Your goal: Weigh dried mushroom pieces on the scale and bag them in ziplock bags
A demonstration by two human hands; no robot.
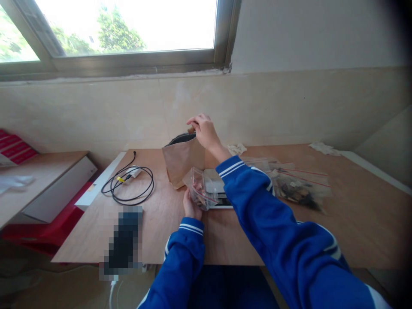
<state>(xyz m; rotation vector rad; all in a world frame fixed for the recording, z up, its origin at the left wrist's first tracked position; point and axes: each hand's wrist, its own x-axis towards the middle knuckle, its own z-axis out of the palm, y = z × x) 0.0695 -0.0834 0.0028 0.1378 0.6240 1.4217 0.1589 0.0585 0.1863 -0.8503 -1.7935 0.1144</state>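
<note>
I observe a wooden table (231, 246) across the lower frame. Left: coiled black cable (128, 177), dark pixelated object (124, 240). Centre: upright brown paper bag (183, 161); right: clear zip bags (299, 191).

Right arm (273, 219) extends diagonally forward and leftward; right grip (204, 131) raised, wrist (222, 153) bent, fingertips (189, 122) pinched. Left arm (183, 257) extends forward; left grip (192, 208) lower, upward-pointing, partly hidden.

Cable (120, 179) left of bag (182, 162), pouches (299, 193) right
</note>
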